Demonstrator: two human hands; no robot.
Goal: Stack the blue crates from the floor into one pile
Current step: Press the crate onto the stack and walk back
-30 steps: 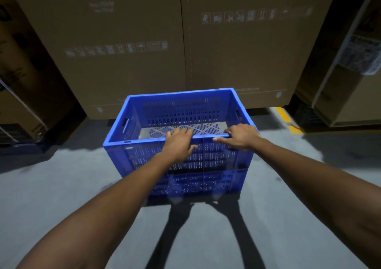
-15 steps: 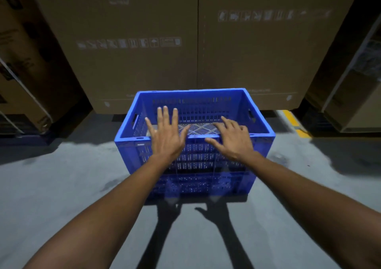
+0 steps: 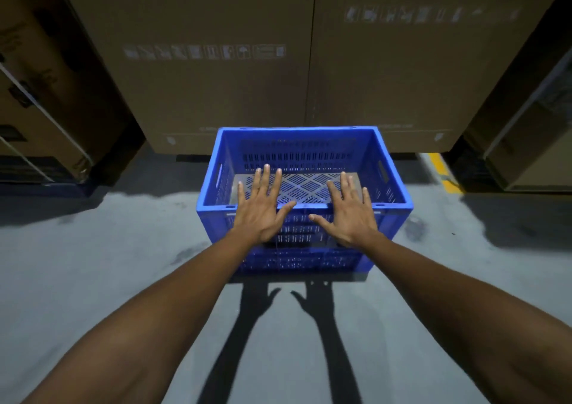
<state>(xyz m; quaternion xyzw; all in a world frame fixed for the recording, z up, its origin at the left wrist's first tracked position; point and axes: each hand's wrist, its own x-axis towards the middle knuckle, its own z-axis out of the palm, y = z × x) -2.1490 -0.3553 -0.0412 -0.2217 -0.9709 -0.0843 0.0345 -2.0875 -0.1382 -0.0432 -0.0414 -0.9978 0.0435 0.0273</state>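
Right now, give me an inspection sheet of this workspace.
Surface: grey concrete floor, scuffed, with arm shadows on it.
Job's things: blue crate, upright, nothing inside; a seam low on its front suggests another crate beneath, unconfirmed.
Clutter: nothing seen.
Hands: left hand and right hand open, fingers spread over the near rim, holding nothing; contact unclear.
Cables: nothing seen.
Surroundings: large cardboard boxes close behind the crate and at both sides; yellow floor marking at right.
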